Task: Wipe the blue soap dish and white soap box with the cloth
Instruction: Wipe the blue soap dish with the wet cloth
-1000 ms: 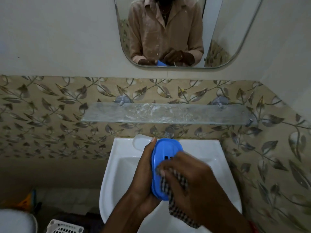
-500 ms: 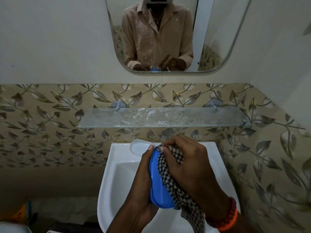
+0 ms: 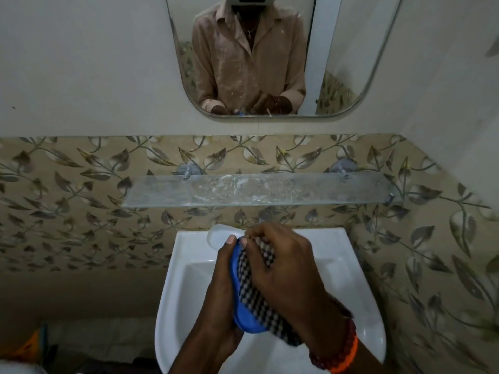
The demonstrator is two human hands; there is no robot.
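Note:
Over the sink, my left hand [image 3: 222, 287] grips the blue soap dish [image 3: 244, 318] on edge, thumb at its top end. My right hand [image 3: 283, 276] holds the black-and-white checked cloth [image 3: 258, 300] pressed against the dish's face, fingers curled over the dish's upper end. Most of the dish is hidden by the cloth and my hands. The white soap box [image 3: 220, 234] lies on the back left rim of the sink, just behind my fingers, partly hidden.
A white sink [image 3: 348, 271] stands below a glass shelf [image 3: 256, 188] on the leaf-patterned tile wall. A mirror [image 3: 270, 55] above reflects a person in a beige shirt. An orange object [image 3: 33, 344] sits on the floor at lower left.
My right hand slid the cloth from the dish's lower part up to its top end. The view tilted down slightly; my left hand kept its hold.

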